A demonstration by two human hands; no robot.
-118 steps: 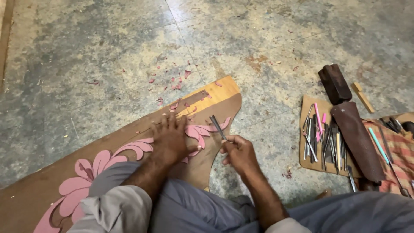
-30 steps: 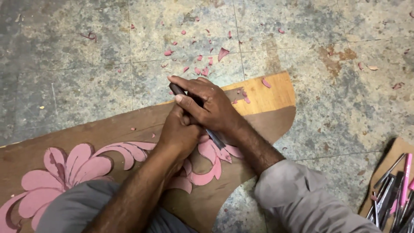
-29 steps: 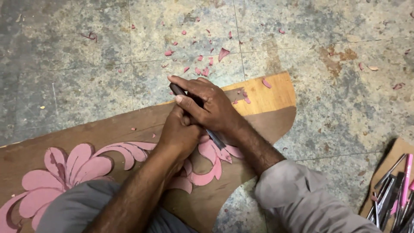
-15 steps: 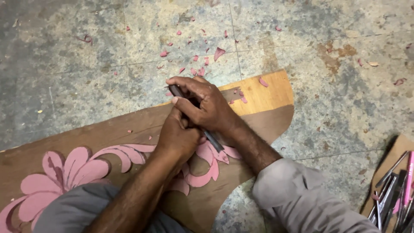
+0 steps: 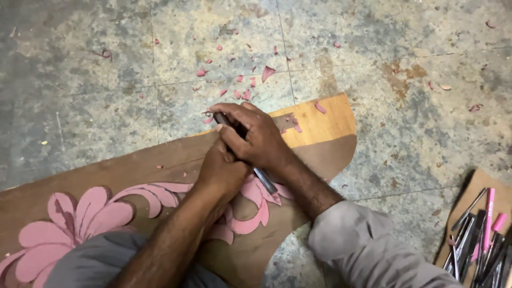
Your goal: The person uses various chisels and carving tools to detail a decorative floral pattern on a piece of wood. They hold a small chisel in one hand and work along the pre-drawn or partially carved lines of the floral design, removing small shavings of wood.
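Note:
A brown wooden board [image 5: 320,125] lies on the floor, with a pink flower-and-scroll pattern [image 5: 85,216] across it. My right hand [image 5: 253,136] is wrapped around a dark metal carving chisel [image 5: 265,180]. The chisel slants down to the right, and its tip rests on a pink scroll. My left hand [image 5: 221,170] is tucked under the right one, its fingers curled against the chisel's shaft, resting on the board. Part of the shaft is hidden between the two hands.
Pink shavings [image 5: 266,72] are scattered on the stone floor [image 5: 80,80] beyond the board and on its light end. At the lower right, a cardboard piece [image 5: 480,184] holds several metal tools and pink-handled ones [image 5: 488,210]. My grey-clad legs fill the bottom edge.
About four seconds ago my left hand lay flat on the board and my right held the chisel apart from it. Now both hands are closed together on the chisel. In the last second they barely moved.

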